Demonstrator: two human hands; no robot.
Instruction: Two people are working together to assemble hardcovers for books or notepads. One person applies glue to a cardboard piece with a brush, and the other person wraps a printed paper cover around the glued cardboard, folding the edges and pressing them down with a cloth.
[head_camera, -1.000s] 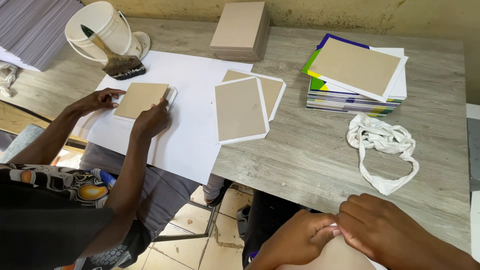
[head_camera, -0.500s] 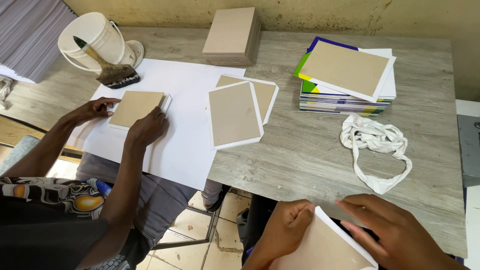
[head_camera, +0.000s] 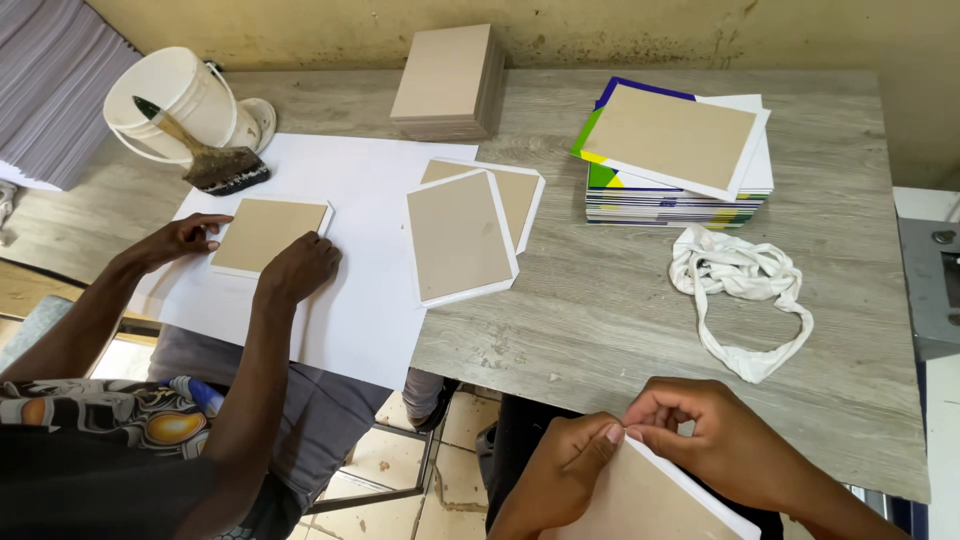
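Pinching, seemingly, board (head_camera: 650, 495) corner between both hands (head_camera: 640, 440).

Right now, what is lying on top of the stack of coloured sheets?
A tan board on a white sheet lies on top of the stack of coloured sheets. Only the stack's edges show; the sheet faces below are covered.

No packages, labels, signs or screens on my table (head_camera: 620, 300). Nothing here is wrapped or boxed, and nothing carries a sticker or a display.
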